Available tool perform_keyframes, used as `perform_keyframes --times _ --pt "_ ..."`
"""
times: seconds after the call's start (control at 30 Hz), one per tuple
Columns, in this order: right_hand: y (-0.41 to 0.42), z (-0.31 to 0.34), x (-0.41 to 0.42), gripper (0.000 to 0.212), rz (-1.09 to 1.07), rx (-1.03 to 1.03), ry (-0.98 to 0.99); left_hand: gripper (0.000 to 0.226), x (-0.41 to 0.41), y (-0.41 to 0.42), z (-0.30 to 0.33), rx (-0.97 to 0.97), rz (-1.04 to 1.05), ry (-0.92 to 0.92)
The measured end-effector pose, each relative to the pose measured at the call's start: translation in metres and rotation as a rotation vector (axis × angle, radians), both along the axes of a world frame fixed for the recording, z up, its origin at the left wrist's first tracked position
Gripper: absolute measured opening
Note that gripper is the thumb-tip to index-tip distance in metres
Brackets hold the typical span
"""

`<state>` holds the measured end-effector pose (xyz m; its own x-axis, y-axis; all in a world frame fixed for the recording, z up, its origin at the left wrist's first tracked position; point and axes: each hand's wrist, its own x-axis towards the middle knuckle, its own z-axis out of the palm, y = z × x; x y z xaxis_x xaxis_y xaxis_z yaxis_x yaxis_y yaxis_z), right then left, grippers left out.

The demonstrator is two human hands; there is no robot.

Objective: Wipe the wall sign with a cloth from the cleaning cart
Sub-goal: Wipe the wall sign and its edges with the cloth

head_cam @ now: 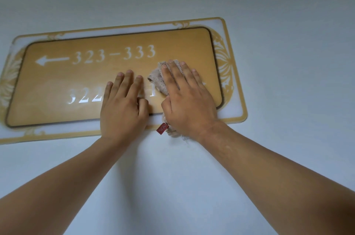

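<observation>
The right hand (189, 100) presses the cloth (157, 79) flat near the gold sign's (76, 79) right edge; the left hand (123, 108) lies flat beside it, fingers straight

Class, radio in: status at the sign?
Right hand flat, pressing cloth on sign. Left hand flat on sign, bare. Nothing obstructing.

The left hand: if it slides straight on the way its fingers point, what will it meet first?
Judging by this view, the left hand lies flat on the sign, fingers pointing up the panel. Sliding on, it would probably cross bare gold surface, then reach the "333" numerals. The cloth lies to its right, outside that line.
</observation>
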<state>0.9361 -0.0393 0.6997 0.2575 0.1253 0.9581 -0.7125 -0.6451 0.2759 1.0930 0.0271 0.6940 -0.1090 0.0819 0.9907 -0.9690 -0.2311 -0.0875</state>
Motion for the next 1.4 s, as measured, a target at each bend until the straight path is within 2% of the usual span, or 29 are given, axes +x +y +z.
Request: perform_keyframes --times 0.57,1.4 --pt "-0.011 -0.003 -0.017 0.073 -0.015 0.015 -0.009 0.058 -0.001 -0.001 -0.003 -0.041 -0.057 0.012" --pt "-0.018 -0.006 -0.033 0.071 0.013 0.049 -0.020 0.055 -0.003 -0.001 -0.006 -0.058 -0.026 0.020"
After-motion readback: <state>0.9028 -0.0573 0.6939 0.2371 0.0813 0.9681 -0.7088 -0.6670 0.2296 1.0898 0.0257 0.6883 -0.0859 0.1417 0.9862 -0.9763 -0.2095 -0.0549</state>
